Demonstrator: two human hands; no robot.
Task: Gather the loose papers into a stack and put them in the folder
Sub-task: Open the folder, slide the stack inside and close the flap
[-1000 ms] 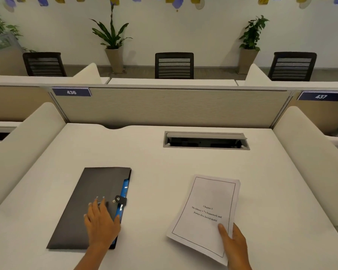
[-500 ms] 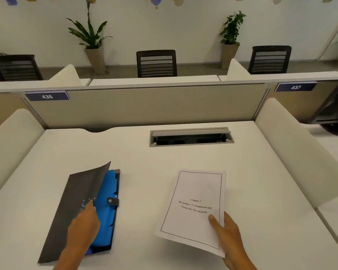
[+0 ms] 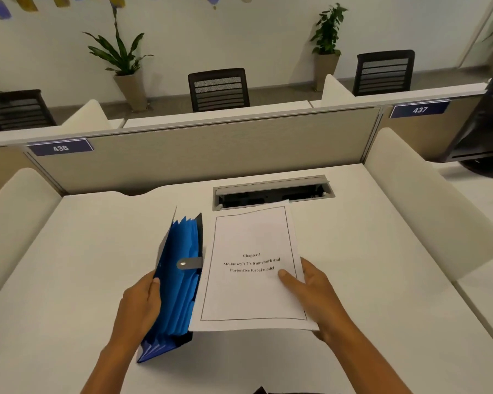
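Note:
A dark expanding folder with blue accordion pockets stands on its edge at the middle of the white desk, its mouth spread wide. My left hand grips its left cover and holds it upright. A grey snap tab hangs across the pockets. A stack of white papers with a framed title page is lifted just right of the folder, its left edge touching the folder's right side. My right hand holds the stack, thumb on top of the page near the printed title.
A grey cable hatch is set in the desk behind the papers. Beige partition panels close the back and both sides. Black chairs and potted plants stand beyond. A dark monitor base sits at the far right.
The folder went from lying flat to standing open at the desk's middle, lifted by my left hand. My right hand brought the paper stack up and left against it.

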